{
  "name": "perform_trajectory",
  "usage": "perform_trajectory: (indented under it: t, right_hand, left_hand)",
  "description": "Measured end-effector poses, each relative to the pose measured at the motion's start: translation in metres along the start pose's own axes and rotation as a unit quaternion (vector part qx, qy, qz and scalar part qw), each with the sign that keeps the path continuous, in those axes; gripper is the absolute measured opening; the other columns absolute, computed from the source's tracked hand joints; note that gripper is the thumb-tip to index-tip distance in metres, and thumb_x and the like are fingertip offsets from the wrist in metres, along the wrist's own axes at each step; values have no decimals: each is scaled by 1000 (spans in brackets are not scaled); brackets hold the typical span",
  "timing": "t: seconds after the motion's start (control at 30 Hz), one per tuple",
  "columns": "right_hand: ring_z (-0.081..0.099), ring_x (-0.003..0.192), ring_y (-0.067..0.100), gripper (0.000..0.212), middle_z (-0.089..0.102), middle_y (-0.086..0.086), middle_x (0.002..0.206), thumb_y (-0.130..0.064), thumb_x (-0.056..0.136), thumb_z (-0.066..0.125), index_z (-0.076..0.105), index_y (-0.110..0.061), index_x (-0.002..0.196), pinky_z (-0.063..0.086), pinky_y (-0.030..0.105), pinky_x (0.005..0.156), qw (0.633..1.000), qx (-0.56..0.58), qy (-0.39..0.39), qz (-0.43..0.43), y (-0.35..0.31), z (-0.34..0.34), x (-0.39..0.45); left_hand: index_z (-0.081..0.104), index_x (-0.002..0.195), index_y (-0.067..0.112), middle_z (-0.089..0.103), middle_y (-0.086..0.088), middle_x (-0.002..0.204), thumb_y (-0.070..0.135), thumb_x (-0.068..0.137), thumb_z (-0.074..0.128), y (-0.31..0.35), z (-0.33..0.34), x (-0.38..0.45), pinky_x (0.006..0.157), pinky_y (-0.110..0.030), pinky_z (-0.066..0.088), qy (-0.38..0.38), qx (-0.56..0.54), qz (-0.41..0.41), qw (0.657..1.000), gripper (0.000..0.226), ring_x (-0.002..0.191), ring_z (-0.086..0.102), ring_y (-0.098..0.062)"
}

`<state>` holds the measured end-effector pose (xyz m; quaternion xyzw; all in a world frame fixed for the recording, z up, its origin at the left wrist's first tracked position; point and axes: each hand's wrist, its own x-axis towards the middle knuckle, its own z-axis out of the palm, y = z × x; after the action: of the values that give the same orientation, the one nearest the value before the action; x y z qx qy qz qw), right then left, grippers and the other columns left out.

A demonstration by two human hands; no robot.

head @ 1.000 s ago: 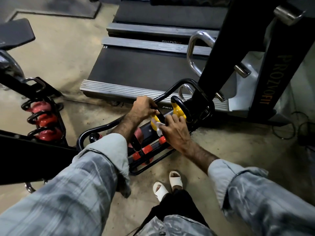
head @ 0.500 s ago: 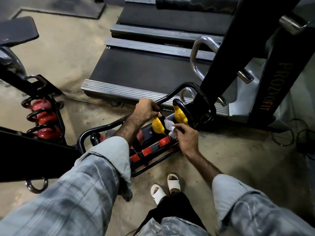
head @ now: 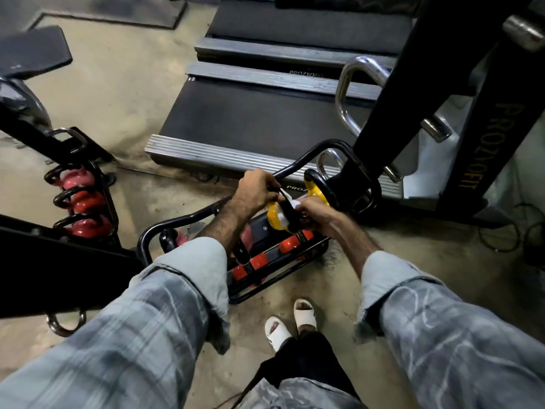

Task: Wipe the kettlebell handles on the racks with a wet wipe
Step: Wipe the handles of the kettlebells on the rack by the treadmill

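Observation:
A low black rack [head: 182, 221] on the floor holds two yellow kettlebells and several red ones. My left hand [head: 256, 191] grips the top of the black handle of the nearer yellow kettlebell [head: 275, 216]. My right hand [head: 317, 212] presses a white wet wipe [head: 290, 203] against that same handle, just below my left hand. The second yellow kettlebell [head: 313, 188] stands right behind it, at the rack's far end. Red kettlebells [head: 287, 245] sit lower in the rack, partly hidden by my arms.
A second rack with pink and red kettlebells [head: 84, 202] stands at the left. Treadmill decks [head: 253, 119] lie behind the rack. A black machine upright [head: 413, 84] with chrome handles rises at the right. My feet in white sandals [head: 290, 323] are on the concrete floor.
My right hand with the wipe moved from the gap between the two yellow kettlebells back onto the nearer one's handle. My left hand stayed on that handle's top.

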<state>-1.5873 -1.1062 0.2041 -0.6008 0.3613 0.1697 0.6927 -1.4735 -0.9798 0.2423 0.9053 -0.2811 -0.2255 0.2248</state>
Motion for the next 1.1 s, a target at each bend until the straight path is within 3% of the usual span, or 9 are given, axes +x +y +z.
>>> perform_trajectory:
  t: [0.07,0.13,0.27,0.4,0.57,0.73,0.87,0.97,1.1]
  right_hand:
    - [60,63,18,7,64,4,67,-13,74,64,71,-12,70,48,25,58,997,32,60,-40,4,-2,2]
    - [52,57,16,17,58,3,60,-10,71,63,69,-16,56,39,23,53,994,23,86,-59,10,-1,2]
    - [38,44,8,38,53,-3,55,-51,85,65,66,-17,67,27,18,44,998,-25,53,7,20,7,-8]
    - [56,46,9,22,63,1,55,-11,90,57,65,-5,71,40,16,43,999,13,-43,-22,-5,8,-13]
    - [67,75,18,16,72,1,82,-26,89,64,75,-14,89,54,28,63,988,-25,127,-81,9,13,6]
    - [59,90,0,19,67,-11,99,-16,90,65,71,-18,108,39,-2,74,903,-250,203,-284,29,8,-21]
    - [63,82,11,17,68,3,91,-7,73,78,74,-12,89,47,12,76,827,-333,192,-410,25,6,-15]
    - [62,81,17,11,65,5,87,-13,73,79,75,-14,84,45,16,73,819,-363,172,-410,6,7,0]
    - [63,82,25,9,64,10,88,-19,78,76,76,-15,86,44,24,76,810,-414,120,-397,-20,9,20]
  left_hand:
    - [76,95,22,74,2,93,33,66,83,0,0,0,77,-25,51,-4,0,-3,1000,31,91,67,-14]
    - [76,95,23,74,3,93,35,65,84,-1,-1,0,78,-26,51,-2,-1,-4,1000,32,92,67,-14]
    - [75,96,22,74,1,96,31,67,84,1,0,0,77,-24,49,-2,-2,-4,1000,32,94,66,-15]
    - [75,96,21,74,-1,97,30,67,84,5,1,0,82,-28,51,-3,5,-6,1000,31,97,66,-17]
    - [74,97,23,74,0,99,32,69,81,1,6,-5,84,-32,52,10,-1,1,1000,30,98,66,-19]
    - [70,109,16,72,-3,107,16,76,74,1,23,-25,86,-20,46,87,-100,-37,990,34,101,66,-18]
    - [64,110,10,70,-7,104,1,82,60,12,51,-54,83,-20,46,204,-259,-112,937,30,97,65,-20]
    - [63,107,9,70,-12,104,4,84,57,22,74,-72,85,-34,50,199,-295,-182,917,24,98,64,-27]
    - [69,108,18,73,-7,103,13,77,61,32,96,-81,88,-37,51,163,-320,-236,903,32,102,66,-25]
